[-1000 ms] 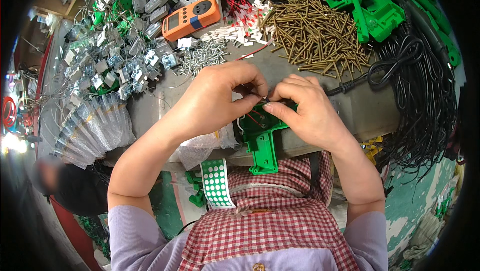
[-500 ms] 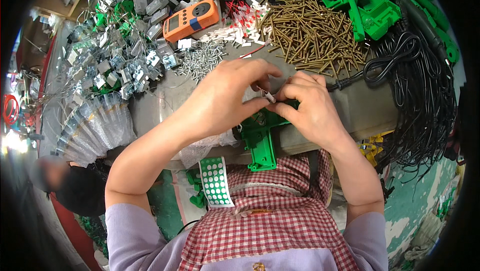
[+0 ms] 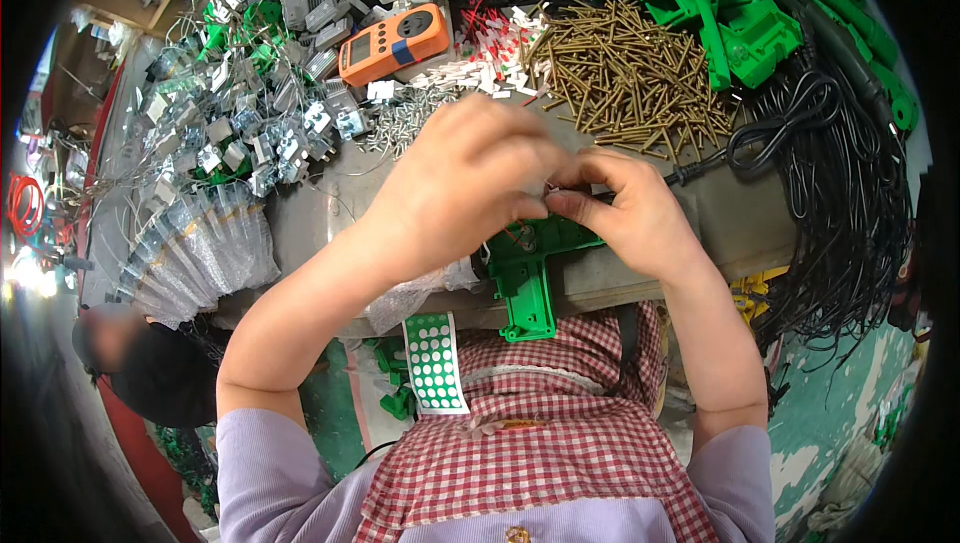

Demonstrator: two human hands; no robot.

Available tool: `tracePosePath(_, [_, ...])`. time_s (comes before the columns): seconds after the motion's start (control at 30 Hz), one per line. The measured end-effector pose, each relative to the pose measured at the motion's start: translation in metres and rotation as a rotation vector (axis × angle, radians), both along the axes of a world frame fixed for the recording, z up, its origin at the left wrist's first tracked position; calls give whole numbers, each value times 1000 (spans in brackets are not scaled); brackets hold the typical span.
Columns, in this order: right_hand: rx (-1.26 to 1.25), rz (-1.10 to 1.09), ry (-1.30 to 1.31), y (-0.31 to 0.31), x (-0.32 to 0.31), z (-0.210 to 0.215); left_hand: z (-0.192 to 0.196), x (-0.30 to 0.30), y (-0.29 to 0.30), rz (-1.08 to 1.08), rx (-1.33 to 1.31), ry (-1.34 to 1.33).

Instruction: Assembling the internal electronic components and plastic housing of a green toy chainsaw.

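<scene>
A green plastic tool housing (image 3: 525, 293) lies at the table's front edge, its lower end jutting over the apron. Just above it my two hands meet. My left hand (image 3: 480, 168), blurred by motion, has its fingers curled and closed close to the right fingertips; whatever they grip is hidden. With thumb and forefinger pressed together, my right hand (image 3: 640, 213) pinches something small, mostly covered by the fingers. A dark cord (image 3: 690, 171) with a thick sleeve runs out from behind the right hand toward a bundle of black cables (image 3: 840, 193).
Beyond the hands lie a pile of brass-coloured screws (image 3: 640, 73), small silver screws (image 3: 405, 118), white and red connectors (image 3: 490, 63) and an orange meter (image 3: 393, 45). Grey wired parts (image 3: 240, 133) and bubble bags (image 3: 205, 253) fill the left. A sticker sheet (image 3: 435, 363) hangs in front.
My left hand has turned and shifted slightly right and closer to my right hand. The small white piece seen between the fingertips is now mostly covered. The housing has stayed in place.
</scene>
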State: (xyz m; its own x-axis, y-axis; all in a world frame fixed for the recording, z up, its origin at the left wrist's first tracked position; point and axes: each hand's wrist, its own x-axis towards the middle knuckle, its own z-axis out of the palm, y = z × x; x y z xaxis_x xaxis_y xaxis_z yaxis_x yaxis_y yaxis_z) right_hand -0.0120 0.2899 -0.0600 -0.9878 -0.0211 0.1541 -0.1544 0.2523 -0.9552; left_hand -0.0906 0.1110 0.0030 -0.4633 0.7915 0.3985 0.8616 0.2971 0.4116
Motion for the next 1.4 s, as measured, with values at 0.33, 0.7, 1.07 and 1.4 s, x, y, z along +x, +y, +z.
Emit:
tracePosePath(0.33, [339,25,200,-10,-7,12,-10,3,-26,186,-105,-227])
tracePosePath(0.7, [276,-51,87,-17,-19,12,-46,29,-130,270,-366,-195])
tracePosePath(1.07, [145,-114,-13,-18,-25,12,-37,-152,-126,815,-103,297])
tracePosePath(1.4, [97,-211,-1,1,-15,25,-35,-148,-145,629,470,-482])
